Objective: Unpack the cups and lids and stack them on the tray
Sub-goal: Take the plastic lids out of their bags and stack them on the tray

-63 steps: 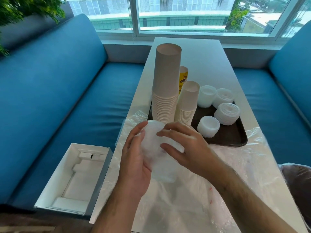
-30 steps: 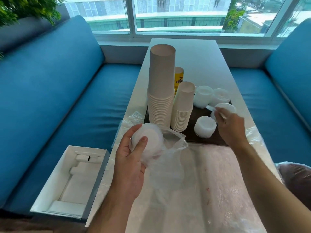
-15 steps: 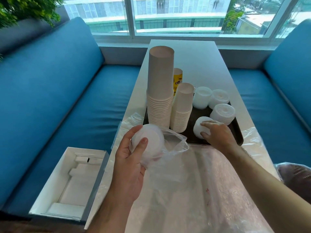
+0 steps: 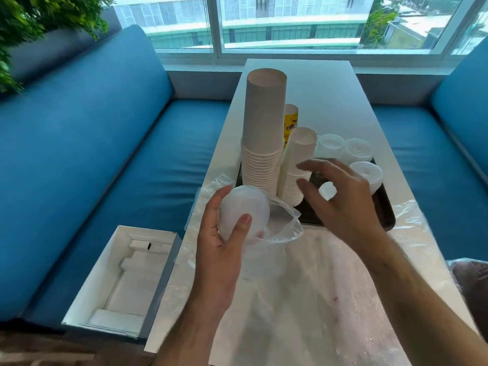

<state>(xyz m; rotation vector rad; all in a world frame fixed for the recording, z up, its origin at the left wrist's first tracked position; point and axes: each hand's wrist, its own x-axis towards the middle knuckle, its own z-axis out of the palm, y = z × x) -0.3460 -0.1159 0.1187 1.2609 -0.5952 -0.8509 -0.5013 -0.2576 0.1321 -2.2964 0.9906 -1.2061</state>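
Lifting off the tray (image 4: 388, 215) now, my right hand (image 4: 340, 202) hovers spread, hiding all but a sliver of one lid stack (image 4: 327, 191), while my left hand (image 4: 224, 241) grips bagged lids (image 4: 244, 211), flat face toward me.

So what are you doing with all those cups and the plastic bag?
A person is unpacking lids and stacking them on a tray. The left hand grips a stack of lids that sits half inside a clear plastic bag. The right hand hovers open in front of the dark tray, holding nothing. On the tray stand a tall stack of paper cups, a shorter stack and several piles of white lids.
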